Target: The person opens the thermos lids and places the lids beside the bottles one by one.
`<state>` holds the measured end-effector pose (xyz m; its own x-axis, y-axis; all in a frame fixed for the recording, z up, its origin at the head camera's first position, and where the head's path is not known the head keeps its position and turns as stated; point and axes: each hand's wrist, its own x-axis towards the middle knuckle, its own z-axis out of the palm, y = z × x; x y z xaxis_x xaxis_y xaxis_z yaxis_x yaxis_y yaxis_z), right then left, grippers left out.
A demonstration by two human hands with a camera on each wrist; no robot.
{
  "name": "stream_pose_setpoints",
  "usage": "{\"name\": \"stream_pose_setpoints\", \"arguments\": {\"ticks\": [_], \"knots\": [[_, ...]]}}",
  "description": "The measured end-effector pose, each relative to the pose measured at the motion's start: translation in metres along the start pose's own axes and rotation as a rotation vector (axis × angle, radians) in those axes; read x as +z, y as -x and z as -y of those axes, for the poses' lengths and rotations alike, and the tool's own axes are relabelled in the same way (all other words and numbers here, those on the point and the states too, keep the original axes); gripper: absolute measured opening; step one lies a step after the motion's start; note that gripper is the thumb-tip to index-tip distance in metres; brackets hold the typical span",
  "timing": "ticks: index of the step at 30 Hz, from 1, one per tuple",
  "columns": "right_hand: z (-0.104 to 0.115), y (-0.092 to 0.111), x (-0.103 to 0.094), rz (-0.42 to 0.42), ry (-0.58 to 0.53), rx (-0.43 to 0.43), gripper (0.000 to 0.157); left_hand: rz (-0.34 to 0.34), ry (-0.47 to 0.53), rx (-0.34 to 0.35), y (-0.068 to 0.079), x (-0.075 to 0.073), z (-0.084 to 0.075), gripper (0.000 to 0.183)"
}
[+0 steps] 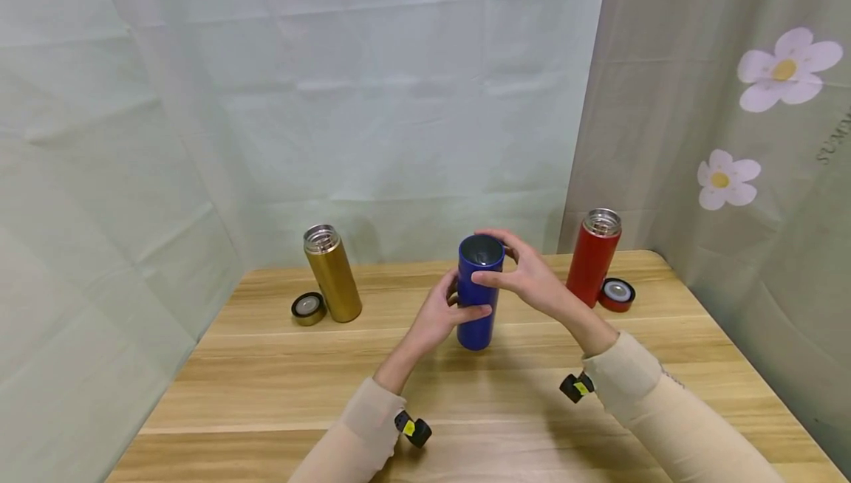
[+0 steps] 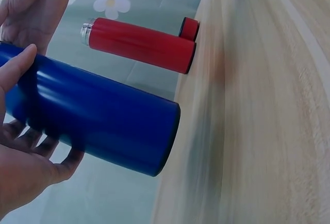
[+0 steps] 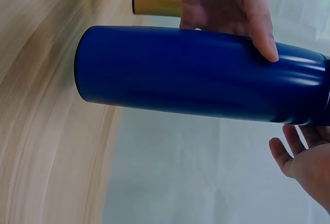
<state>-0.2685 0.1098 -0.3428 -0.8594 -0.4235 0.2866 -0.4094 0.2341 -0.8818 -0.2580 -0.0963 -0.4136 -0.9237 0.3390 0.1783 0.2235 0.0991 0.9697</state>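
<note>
A blue thermos bottle point(image 1: 476, 291) is upright in front of me, its dark round top with a blue rim facing up. My left hand point(image 1: 442, 313) grips the bottle's body from the left, thumb across the front. Around the upper end, my right hand point(image 1: 525, 276) curls thumb and fingers from the right. The left wrist view shows the bottle's smooth side and dark base edge point(image 2: 167, 141). In the right wrist view, the left thumb point(image 3: 265, 41) lies over the bottle. Whether its base touches the table cannot be told.
An uncapped gold thermos bottle point(image 1: 334, 276) stands at left, its upturned cap point(image 1: 309, 308) beside it. An uncapped red thermos bottle point(image 1: 594, 258) stands at right, its cap point(image 1: 617, 295) next to it. The wooden table point(image 1: 266, 394) meets hanging curtains point(image 1: 412, 114) behind.
</note>
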Motion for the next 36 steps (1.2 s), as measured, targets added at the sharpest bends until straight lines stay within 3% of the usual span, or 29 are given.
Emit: {"name": "stream_pose_setpoints", "arguments": {"ticks": [16,24,36], "knots": [[0.005,-0.004,0.01,-0.037,0.026,-0.015,0.068,0.032,-0.057,0.011,0.006,-0.011,0.009,0.093],[0.008,-0.006,0.011,-0.049,0.029,-0.022,0.069,0.056,-0.067,0.011,0.006,-0.015,0.012,0.092],[0.015,-0.012,0.011,-0.02,0.036,-0.008,0.068,0.023,-0.115,0.014,0.005,-0.022,0.009,0.089]]}}
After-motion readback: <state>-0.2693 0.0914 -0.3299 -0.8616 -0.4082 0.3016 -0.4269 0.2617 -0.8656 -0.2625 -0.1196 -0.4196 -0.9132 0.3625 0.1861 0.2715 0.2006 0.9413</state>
